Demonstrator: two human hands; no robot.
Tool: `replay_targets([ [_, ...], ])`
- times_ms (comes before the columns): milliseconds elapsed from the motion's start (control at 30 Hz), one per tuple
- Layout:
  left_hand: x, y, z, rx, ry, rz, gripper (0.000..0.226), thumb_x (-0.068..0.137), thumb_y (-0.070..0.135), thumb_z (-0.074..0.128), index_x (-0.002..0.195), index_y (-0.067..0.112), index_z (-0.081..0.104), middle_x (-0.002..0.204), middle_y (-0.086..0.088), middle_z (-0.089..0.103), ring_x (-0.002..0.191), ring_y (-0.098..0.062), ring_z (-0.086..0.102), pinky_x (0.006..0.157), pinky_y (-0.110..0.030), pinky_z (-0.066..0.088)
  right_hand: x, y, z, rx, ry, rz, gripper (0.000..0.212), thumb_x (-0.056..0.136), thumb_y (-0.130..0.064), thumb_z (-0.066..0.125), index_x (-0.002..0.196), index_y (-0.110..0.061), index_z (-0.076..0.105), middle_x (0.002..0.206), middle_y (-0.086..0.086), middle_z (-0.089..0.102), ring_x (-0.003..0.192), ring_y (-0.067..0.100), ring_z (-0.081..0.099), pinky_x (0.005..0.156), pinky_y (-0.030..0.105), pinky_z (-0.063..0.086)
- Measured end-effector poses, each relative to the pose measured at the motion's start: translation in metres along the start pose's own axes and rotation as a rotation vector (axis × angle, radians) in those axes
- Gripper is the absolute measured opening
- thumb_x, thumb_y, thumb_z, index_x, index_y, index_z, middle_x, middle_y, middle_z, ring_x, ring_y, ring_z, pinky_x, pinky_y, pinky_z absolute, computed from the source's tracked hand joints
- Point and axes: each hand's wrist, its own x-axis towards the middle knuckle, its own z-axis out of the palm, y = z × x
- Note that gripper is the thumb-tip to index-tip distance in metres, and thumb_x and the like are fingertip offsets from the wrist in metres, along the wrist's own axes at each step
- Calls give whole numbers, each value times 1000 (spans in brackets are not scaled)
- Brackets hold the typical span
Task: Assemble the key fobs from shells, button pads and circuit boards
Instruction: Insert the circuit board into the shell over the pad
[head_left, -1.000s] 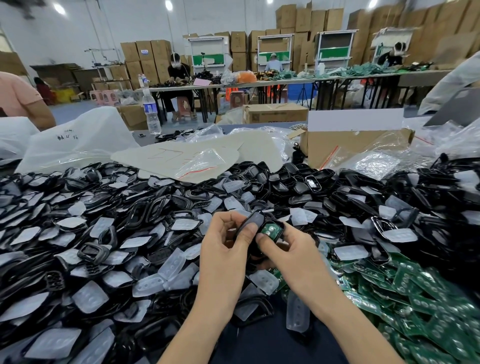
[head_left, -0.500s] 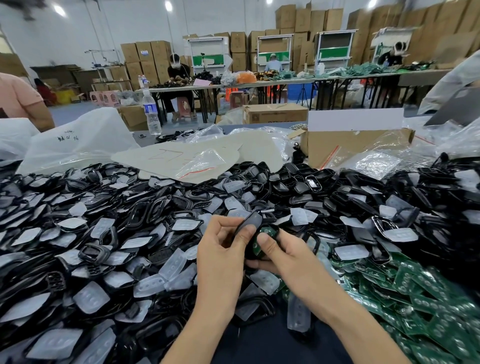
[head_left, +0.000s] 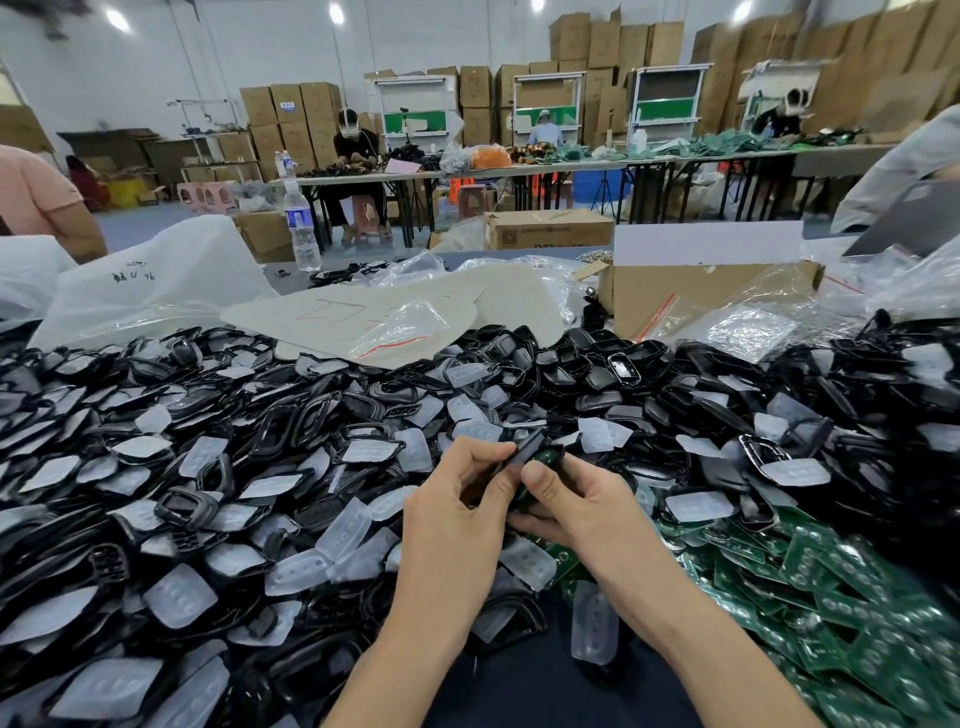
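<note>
The half-built key fob is held between both hands, raised just above the near part of the heap. The left hand has its fingers curled and pinches a black shell cover by its edges between thumb and forefinger. The cover stands tilted, one end up, and leans toward the other half. The right hand cradles the lower shell from beneath on curled fingers, with its thumb pressing down across the top. A green circuit board shows seated inside this shell, beyond the thumb. The two halves touch or nearly touch at the near end but are not closed. Whether a button pad is already in place I cannot tell, since the thumbs cover that spot.

These parts should be very light. The shells look like stiff, glossy moulded plastic, so they are likely to slip under a loose pinch. They are best held by the side rims, leaving the mating edges free to meet. The board is thin and rigid and probably the most fragile piece. Pressure is safer on the shell rim than on the board's face.

Loose black shells and translucent button pads, which look soft and floppy, cover the table to the left. Spare green boards lie just right of the right forearm.
</note>
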Motion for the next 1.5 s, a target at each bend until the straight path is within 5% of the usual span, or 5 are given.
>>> replay_targets([
  [767, -2, -7, 1, 164, -96, 228, 35, 92, 11, 71, 104, 43, 65, 120, 25, 63, 115, 0, 61, 91, -6, 44, -2, -7, 1, 10, 61, -42, 58, 66, -73, 79, 101, -27, 79, 107, 7, 78, 103, 21, 74, 81, 26, 60],
  [1133, -2, -8, 0, 214, -70, 275, 25, 92, 13, 71, 104, 34, 66, 119, 22, 61, 116, -8, 62, 92, -14, 47, -4, -9, 1, -37, 84, -71, 29, 84, -48, 70, 99, -25, 78, 103, 10, 77, 100, 23, 75, 79, 25, 60],
  [1267, -2, -8, -4, 270, -46, 246, 20, 95, 11, 64, 99, 31, 67, 117, 20, 60, 118, -12, 58, 93, -15, 45, -4, -7, -1, -304, 177, -172, 28, 82, -56, 67, 98, -35, 74, 93, 1, 77, 86, 24, 74, 76, 39, 62],
  [1400, -4, -1, -3, 297, 7, 269, 9, 97, 30, 57, 102, 36, 61, 103, 18, 61, 104, -8, 60, 82, -8, 43, -5, -6, -3, -567, 252, -318, 31, 81, -62, 63, 100, -39, 68, 93, -16, 73, 85, 6, 70, 70, 16, 53],
  [1500, -6, 1, -1, 338, 35, 273, 15, 94, 48, 55, 107, 41, 58, 102, 19, 59, 101, -5, 61, 78, -6, 43, -5, 2, -6, -825, 286, -466, 33, 89, -49, 64, 117, -34, 67, 102, -20, 67, 91, 3, 68, 75, 23, 56],
])
